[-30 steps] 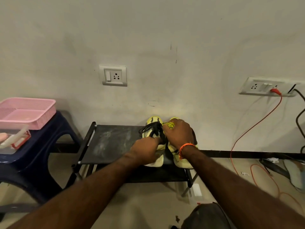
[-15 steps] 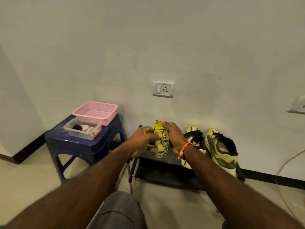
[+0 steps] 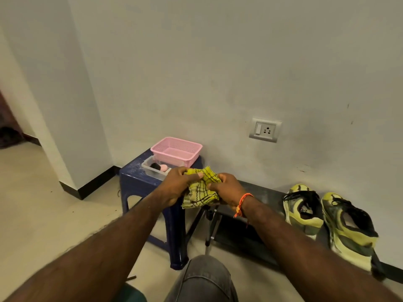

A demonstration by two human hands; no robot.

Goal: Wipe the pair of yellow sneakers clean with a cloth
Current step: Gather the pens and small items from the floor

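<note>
Yellow checked cloth [image 3: 201,188] is held bunched btwn left hand [image 3: 176,186] & right hand [image 3: 229,189], fingers of both curled round it, in front of blue stool [image 3: 139,182]. Yellow sneakers [image 3: 327,221] are set side by side on black rack [image 3: 261,194], well apart to the right.

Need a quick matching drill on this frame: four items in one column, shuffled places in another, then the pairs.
Items:
1. cloth
2. yellow sneakers
3. pink basket
4. wall socket

Places:
A. on the blue stool, by the wall
B. gripped between left hand and right hand
C. on the wall, above the black rack
D. side by side on the black rack

Pairs: 1-B, 2-D, 3-A, 4-C
</note>
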